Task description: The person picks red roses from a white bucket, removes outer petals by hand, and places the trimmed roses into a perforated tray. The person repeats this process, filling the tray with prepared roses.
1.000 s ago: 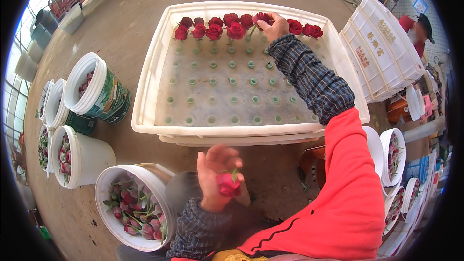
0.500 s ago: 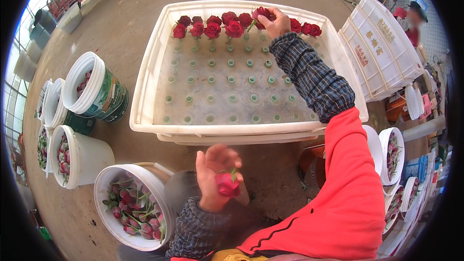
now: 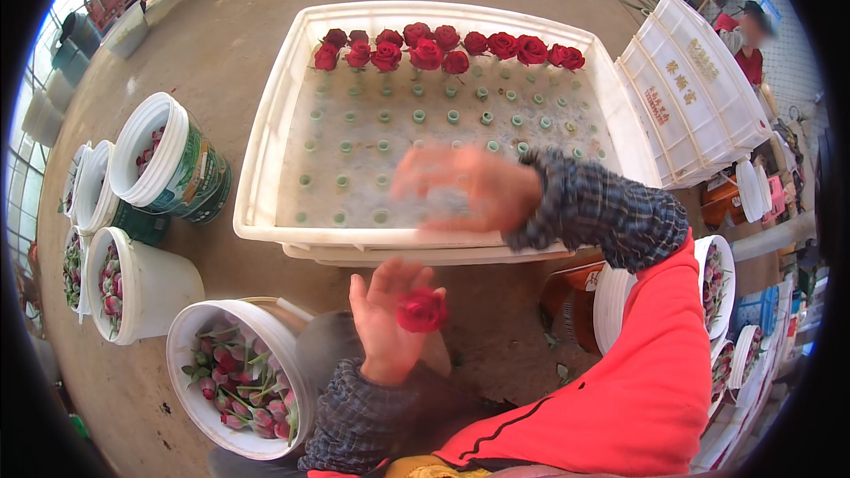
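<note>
Below the near rim of a white plastic tray (image 3: 350, 237), my left hand (image 3: 387, 323) is palm up with curled fingers, holding a red rose (image 3: 421, 310) at its right side. The rose's stem is mostly hidden. Blurred by motion, my right hand (image 3: 474, 186) passes over the near middle of the tray, fingers apart and no flower visible in them. Rows of small green tube holders (image 3: 419, 115) stand up from the tray's floor. Along its far side, open red roses (image 3: 426, 54) stand in two rows, including a rose (image 3: 455, 63) toward the front.
A white bucket (image 3: 305, 389) of rosebuds stands at my lower left, with more buckets (image 3: 168, 283) behind it. White crates (image 3: 695, 93) rise right of the tray, and further flower buckets (image 3: 715, 283) stand below them. Another person (image 3: 751, 44) is at the far right.
My right hand has let go of a rose in the front row and moved back toward me. The rose in my left hand has turned, its bloom now lying higher.
</note>
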The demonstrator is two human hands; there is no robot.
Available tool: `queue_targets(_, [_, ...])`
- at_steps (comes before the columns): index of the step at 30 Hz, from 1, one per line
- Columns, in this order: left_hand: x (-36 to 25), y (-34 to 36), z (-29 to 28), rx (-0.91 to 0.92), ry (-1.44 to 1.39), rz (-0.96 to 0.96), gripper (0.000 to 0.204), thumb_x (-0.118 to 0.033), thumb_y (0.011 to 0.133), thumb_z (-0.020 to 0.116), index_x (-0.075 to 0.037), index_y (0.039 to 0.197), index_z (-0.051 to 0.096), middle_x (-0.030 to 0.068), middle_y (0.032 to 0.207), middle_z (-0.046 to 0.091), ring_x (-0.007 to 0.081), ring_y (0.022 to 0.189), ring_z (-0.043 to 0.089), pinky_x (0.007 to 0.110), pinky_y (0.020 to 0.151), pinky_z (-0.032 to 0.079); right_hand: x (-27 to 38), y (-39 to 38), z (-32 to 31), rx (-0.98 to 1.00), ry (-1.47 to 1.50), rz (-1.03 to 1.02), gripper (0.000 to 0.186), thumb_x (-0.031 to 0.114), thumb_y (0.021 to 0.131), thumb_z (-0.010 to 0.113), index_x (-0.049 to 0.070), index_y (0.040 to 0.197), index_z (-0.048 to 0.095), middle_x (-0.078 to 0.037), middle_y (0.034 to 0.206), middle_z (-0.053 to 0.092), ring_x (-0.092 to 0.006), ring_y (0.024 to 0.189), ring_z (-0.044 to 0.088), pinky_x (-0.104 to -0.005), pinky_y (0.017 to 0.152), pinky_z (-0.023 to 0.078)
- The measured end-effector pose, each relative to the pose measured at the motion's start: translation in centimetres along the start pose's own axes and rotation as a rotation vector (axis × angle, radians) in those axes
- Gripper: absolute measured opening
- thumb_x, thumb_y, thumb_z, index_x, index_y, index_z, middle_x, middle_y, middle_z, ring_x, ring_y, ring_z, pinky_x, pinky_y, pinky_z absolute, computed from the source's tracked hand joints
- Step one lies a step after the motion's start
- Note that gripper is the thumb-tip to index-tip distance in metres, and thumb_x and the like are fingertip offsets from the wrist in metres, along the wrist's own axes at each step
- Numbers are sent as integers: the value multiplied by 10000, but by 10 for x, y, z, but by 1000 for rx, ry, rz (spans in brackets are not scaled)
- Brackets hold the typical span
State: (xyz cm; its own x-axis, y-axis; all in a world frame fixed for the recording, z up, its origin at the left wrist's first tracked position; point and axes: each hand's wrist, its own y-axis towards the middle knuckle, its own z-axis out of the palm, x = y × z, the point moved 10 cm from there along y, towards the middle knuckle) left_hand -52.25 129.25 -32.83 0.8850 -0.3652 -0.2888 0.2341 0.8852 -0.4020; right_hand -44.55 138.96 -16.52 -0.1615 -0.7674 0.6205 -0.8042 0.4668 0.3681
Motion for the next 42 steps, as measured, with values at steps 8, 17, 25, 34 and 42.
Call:
queue_targets(8, [11,-15,26,203,-117,-118,646,-616,913,292,-134,1325,420,129,1301,466,347,1169,468,566,885,440,66,-8,60,179,103,-96,197,121,781,651,41,956,615,-105,912,606,-291,862,605,-387,710,496])
queue_targets(17, [11,-11,21,155,231,-61,523,-540,937,321,-129,1216,485,121,1096,581,293,984,569,410,562,568,-139,-66,-191,-715,-453,670,190,178,837,654,9,922,669,-41,693,643,-105,638,581,-254,615,478])
queue_targets(25, [9,-7,14,72,255,-26,508,-529,949,308,-108,1113,540,87,919,591,254,820,577,355,505,532,-236,-75,-194,-758,-662,644,182,236,791,627,73,861,667,-130,792,666,-283,756,645,-373,695,501])
queue_targets(34, [10,-4,13,100,247,-41,506,-520,954,296,-100,1094,543,93,913,593,259,816,582,354,513,525,-276,-63,-165,-609,-601,579,357,350,843,605,43,1023,645,-170,1059,622,-313,988,593,-389,853,470])
queue_targets(42, [9,-4,15,159,271,-43,487,-502,962,302,-100,1090,545,93,930,598,243,842,578,331,530,516,-171,34,-134,-513,-645,222,458,346,798,646,11,1107,604,-171,1136,580,-312,1070,551,-396,933,428])
